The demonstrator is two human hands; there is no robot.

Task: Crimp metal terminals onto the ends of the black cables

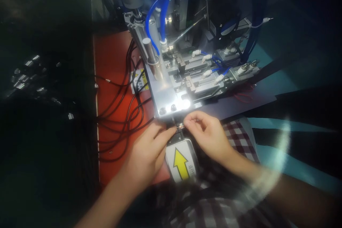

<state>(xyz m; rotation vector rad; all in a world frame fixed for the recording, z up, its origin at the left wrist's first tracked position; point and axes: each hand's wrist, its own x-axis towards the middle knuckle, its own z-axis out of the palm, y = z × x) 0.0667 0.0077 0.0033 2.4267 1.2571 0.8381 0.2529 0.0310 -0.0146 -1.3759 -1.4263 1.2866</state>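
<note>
My left hand (151,146) is closed at the front edge of the metal machine plate (167,101), its thumb and index finger close to a small shiny metal part (180,126). From the other side, my right hand (207,133) is pinched at that part's right end. The part is too small to make out clearly, and so is whatever the left fingertips hold. Just below the hands lies a white label with a yellow arrow (181,164).
Black cables (128,114) loop over the red-orange surface (112,53) at the left. Blue air tubes (164,14), a metal post (151,51) and pneumatic cylinders (203,78) stand beyond the hands. Small shiny pieces (22,80) appear at the far left.
</note>
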